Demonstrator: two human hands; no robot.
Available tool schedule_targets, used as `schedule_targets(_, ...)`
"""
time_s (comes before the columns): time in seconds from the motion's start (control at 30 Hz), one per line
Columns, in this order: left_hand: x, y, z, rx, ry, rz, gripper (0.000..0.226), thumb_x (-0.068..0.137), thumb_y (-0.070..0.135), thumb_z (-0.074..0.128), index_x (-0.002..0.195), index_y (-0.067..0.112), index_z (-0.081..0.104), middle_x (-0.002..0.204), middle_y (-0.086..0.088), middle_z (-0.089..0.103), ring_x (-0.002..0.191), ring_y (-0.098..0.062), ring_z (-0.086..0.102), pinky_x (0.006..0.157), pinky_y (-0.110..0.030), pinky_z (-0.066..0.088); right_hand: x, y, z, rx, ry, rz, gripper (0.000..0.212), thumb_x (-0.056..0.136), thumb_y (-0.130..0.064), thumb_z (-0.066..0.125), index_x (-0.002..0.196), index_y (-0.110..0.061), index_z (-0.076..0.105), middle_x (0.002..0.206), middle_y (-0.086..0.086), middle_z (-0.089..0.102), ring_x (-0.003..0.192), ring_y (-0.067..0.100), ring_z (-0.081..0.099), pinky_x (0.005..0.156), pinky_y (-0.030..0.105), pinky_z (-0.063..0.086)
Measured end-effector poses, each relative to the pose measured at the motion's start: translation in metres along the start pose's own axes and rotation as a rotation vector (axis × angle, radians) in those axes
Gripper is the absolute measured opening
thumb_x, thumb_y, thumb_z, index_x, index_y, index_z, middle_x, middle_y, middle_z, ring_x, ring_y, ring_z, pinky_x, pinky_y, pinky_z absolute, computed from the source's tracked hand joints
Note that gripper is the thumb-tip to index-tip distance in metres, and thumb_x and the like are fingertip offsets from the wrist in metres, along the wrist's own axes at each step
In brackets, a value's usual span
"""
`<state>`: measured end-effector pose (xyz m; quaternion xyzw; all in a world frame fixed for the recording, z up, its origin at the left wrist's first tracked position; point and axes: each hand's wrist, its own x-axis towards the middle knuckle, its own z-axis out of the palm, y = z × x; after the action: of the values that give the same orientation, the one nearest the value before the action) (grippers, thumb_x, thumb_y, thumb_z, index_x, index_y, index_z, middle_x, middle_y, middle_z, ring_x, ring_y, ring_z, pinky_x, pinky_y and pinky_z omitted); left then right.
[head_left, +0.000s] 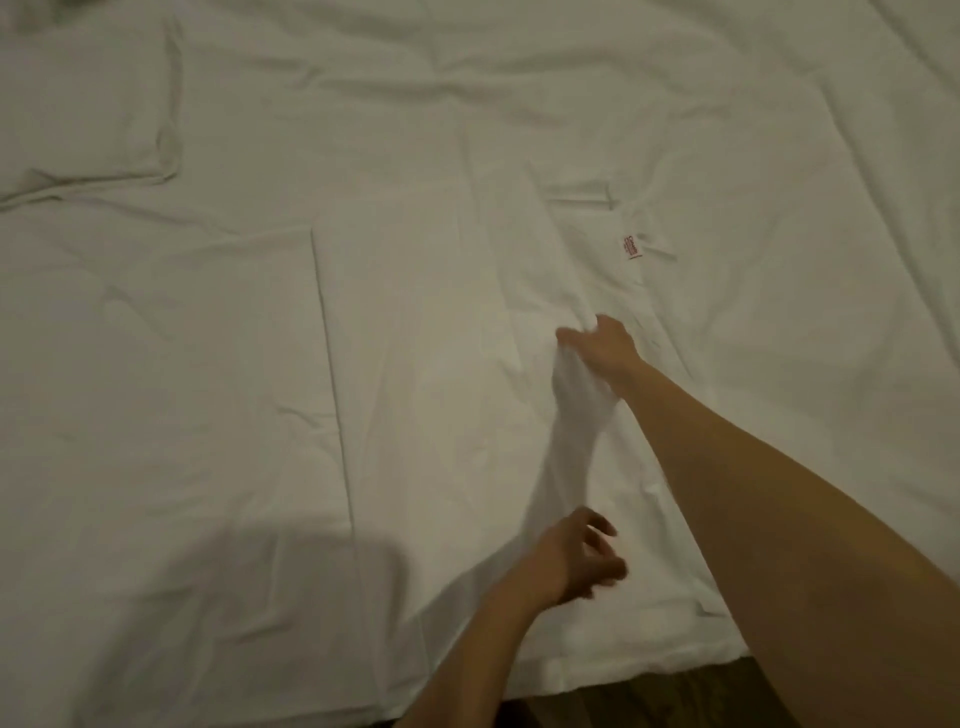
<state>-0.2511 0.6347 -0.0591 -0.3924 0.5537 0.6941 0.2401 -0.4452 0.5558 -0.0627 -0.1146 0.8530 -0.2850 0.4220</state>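
A: Where is the cloth?
B: The white rectangular fabric cloth (415, 338) lies spread on the white-sheeted bed (156, 364), near its front edge; my right hand (597, 345) pinches a raised ridge of it.
A: And the other hand?
B: My left hand (571, 556) curls at the ridge's lower end; blurred; I cannot tell whether it grips.
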Motion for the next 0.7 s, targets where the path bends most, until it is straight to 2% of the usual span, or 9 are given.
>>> schedule_targets(0.07,-0.010,-0.009,-0.031,0.016,0.226,0.118,0.026,0.081,0.011,0.069,0.103,0.016,0.055,0.086,0.009,0.057,0.067,0.006,0.058,0.063,-0.005,0.042,-0.002,0.026,-0.002,0.102,-0.065,0.132,0.062,0.079,-0.045,0.071,0.123,-0.004,0.058,0.116,0.008,0.062,0.107,0.027,0.059,0.094,0.037,0.048)
schedule_targets(0.13,-0.024,-0.030,-0.076,-0.027,0.576,0.174,0.035,0.070,0.026,0.068,0.099,0.012,0.057,0.089,0.004,0.058,0.071,0.003,0.058,0.068,-0.006,0.041,-0.004,0.050,-0.001,0.139,-0.083,0.185,0.084,0.067,-0.059,0.075,0.128,-0.005,0.056,0.125,0.011,0.061,0.114,0.031,0.058,0.099,0.045,0.047)
schedule_targets(0.2,-0.032,-0.060,-0.119,0.020,0.920,0.142,0.054,0.066,0.031,0.067,0.110,0.002,0.057,0.101,-0.006,0.057,0.085,-0.014,0.057,0.080,-0.019,0.044,-0.007,0.068,0.002,0.109,-0.084,0.168,0.094,0.059,-0.064,0.075,0.131,-0.006,0.055,0.129,0.011,0.060,0.116,0.031,0.057,0.100,0.046,0.047)
schedule_targets(0.23,-0.036,-0.073,-0.136,0.032,1.021,0.082,0.058,0.071,0.026,0.072,0.117,-0.004,0.055,0.107,-0.013,0.056,0.093,-0.025,0.057,0.087,-0.030,0.046,-0.012,0.071,0.003,0.086,-0.076,0.158,0.085,0.064,-0.060,0.075,0.128,-0.006,0.057,0.126,0.012,0.061,0.113,0.030,0.059,0.097,0.042,0.048)
schedule_targets(0.3,-0.041,-0.084,-0.157,-0.084,1.068,-0.070,0.062,0.077,0.012,0.078,0.127,-0.008,0.048,0.118,-0.024,0.056,0.106,-0.037,0.057,0.094,-0.042,0.046,-0.020,0.075,0.003,0.010,-0.047,0.122,0.051,0.081,-0.045,0.070,0.111,-0.005,0.064,0.110,0.012,0.066,0.096,0.027,0.062,0.082,0.033,0.048)
schedule_targets(0.37,-0.039,-0.086,-0.163,-0.210,1.040,-0.146,0.063,0.079,0.011,0.076,0.130,-0.007,0.045,0.120,-0.021,0.057,0.109,-0.033,0.057,0.093,-0.037,0.044,-0.024,0.078,0.005,-0.062,0.009,0.064,0.036,0.089,-0.038,0.062,0.103,-0.005,0.065,0.097,0.010,0.065,0.089,0.028,0.060,0.074,0.030,0.041)
schedule_targets(0.57,-0.031,-0.094,-0.163,-0.305,0.888,-0.154,0.043,0.080,0.020,0.077,0.113,-0.004,0.062,0.108,-0.019,0.066,0.099,-0.031,0.063,0.092,-0.043,0.051,-0.038,0.076,-0.002,-0.143,0.091,-0.089,0.032,0.093,-0.041,0.055,0.089,-0.010,0.059,0.086,0.008,0.060,0.084,0.028,0.058,0.072,0.031,0.038)
schedule_targets(0.63,-0.034,-0.100,-0.161,-0.363,0.862,-0.167,0.039,0.079,0.019,0.077,0.109,-0.004,0.065,0.102,-0.018,0.067,0.092,-0.028,0.063,0.087,-0.040,0.052,-0.045,0.089,-0.008,-0.129,0.050,-0.004,0.033,0.093,-0.042,0.056,0.103,-0.011,0.064,0.099,0.010,0.064,0.098,0.031,0.060,0.079,0.032,0.042)
schedule_targets(0.7,-0.039,-0.104,-0.157,-0.434,0.816,-0.195,0.035,0.079,0.020,0.078,0.104,0.000,0.064,0.100,-0.016,0.067,0.090,-0.028,0.063,0.086,-0.041,0.053,-0.057,0.112,-0.012,-0.104,-0.065,0.141,0.056,0.087,-0.047,0.062,0.124,-0.004,0.059,0.121,0.014,0.062,0.113,0.033,0.057,0.092,0.037,0.045)
